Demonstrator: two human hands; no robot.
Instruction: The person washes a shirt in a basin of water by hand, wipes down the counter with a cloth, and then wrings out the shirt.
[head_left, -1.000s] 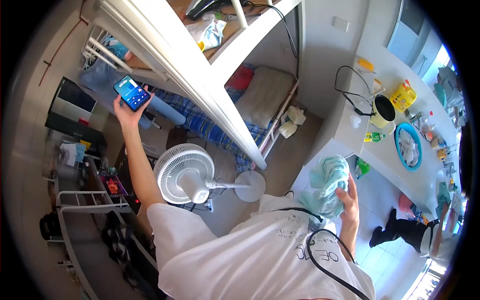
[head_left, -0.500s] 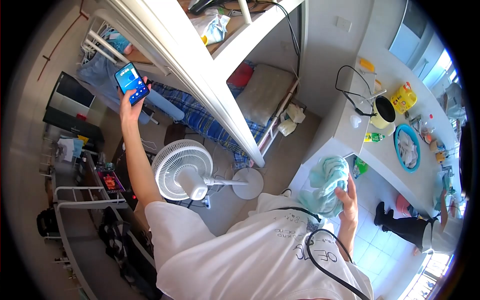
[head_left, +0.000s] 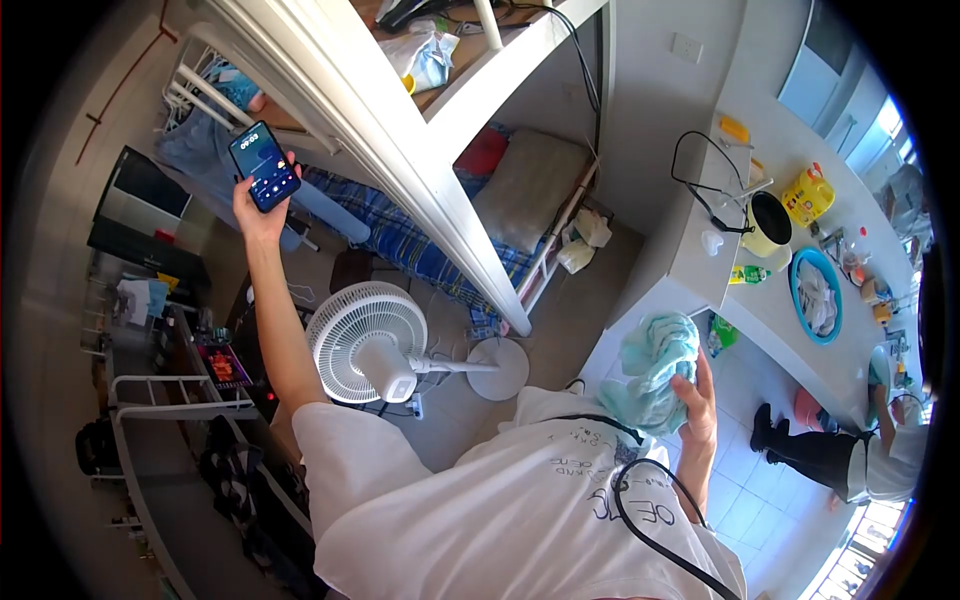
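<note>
A smartphone [head_left: 264,166] with a lit screen is held out at the upper left, my left hand [head_left: 262,212] wrapped round its lower part with the thumb over the screen's edge. The screen shows the time and several small icons. At the right of my white shirt, my right hand [head_left: 698,402] grips a bunched, light teal cloth [head_left: 658,372] near my body. The thumb presses on the cloth, and part of the fingers is hidden behind it.
A white fan [head_left: 368,342] stands between my arms, beside a bunk bed frame [head_left: 440,205]. On the right counter [head_left: 745,300] are a pot [head_left: 766,222], an oil bottle [head_left: 806,195] and a blue basin [head_left: 816,296]. Another person [head_left: 815,460] is at the lower right.
The phone has tilted slightly, and its screen has gone from a bright blue view to a darker one. My left thumb has moved to the screen's lower left. The cloth stays in my right hand.
</note>
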